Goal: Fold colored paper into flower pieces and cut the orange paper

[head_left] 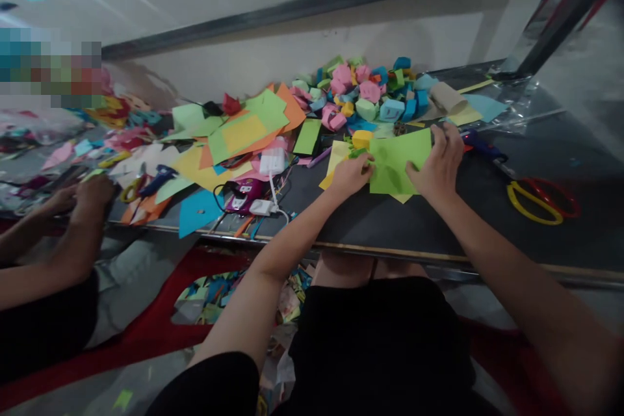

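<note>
A bright green sheet of paper (pixel 397 159) is held up just above the dark table, its face toward me. My right hand (pixel 442 159) grips its right edge, thumb in front and fingers over the upper corner. At the left edge, my left hand (pixel 351 174) is closed with the fingertips pinched at the paper. A pale yellow corner pokes out below the sheet. Just beyond my left hand lie yellow paper pieces (pixel 336 162) and a small yellow folded piece (pixel 361 138). Scissors with red and yellow handles (pixel 535 203) rest to the right of my right hand.
Folded colored paper pieces (pixel 370 92) are heaped against the wall beside a cardboard tube (pixel 447 99). Loose colored sheets (pixel 248 130), a purple device (pixel 244 196) and a white plug with cable (pixel 262 208) lie leftward. Another person's hands (pixel 92 198) work at far left.
</note>
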`<state>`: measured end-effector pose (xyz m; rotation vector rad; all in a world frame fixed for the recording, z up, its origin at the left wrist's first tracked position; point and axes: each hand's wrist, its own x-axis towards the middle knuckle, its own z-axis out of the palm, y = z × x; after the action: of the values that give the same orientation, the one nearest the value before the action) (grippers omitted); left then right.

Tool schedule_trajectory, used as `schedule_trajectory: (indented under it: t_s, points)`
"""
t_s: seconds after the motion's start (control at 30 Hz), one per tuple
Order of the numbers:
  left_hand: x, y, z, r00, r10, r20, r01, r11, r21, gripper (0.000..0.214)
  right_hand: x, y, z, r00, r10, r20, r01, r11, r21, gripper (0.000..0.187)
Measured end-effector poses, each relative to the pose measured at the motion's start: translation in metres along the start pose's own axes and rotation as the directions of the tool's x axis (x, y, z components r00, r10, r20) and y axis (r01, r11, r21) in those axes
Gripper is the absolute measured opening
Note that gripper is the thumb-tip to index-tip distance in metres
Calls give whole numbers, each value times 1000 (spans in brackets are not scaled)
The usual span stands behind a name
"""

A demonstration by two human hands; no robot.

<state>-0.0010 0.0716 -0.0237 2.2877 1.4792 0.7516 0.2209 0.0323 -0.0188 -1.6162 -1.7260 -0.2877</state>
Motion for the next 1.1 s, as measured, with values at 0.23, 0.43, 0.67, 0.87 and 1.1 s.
schedule_trajectory:
  t_s: [0.23,0.43,0.67,0.87,1.1]
  points:
    - [-1,-3,3,1000,30,-3,-30,990,-139,7,3,2,-8,959,-164,233,182,981,-61,30]
    - [33,-18,-57,954,-194,-226,46,846,-530,25,7,6,-4,836,-113,538,174,983,-63,20]
    - [62,-79,-145,808,-519,-278,248,728,-639,15,3,2,-2,862,-256,437,235,967,103,32]
    - [20,-45,-123,974,-134,-180,31,874,-486,18,7,3,-2,946,-71,317,47,995,84,41]
    - [-7,28,-10,897,359,260,-335,933,-133,51,16,25,-1,978,-6,209,-40,975,219,42]
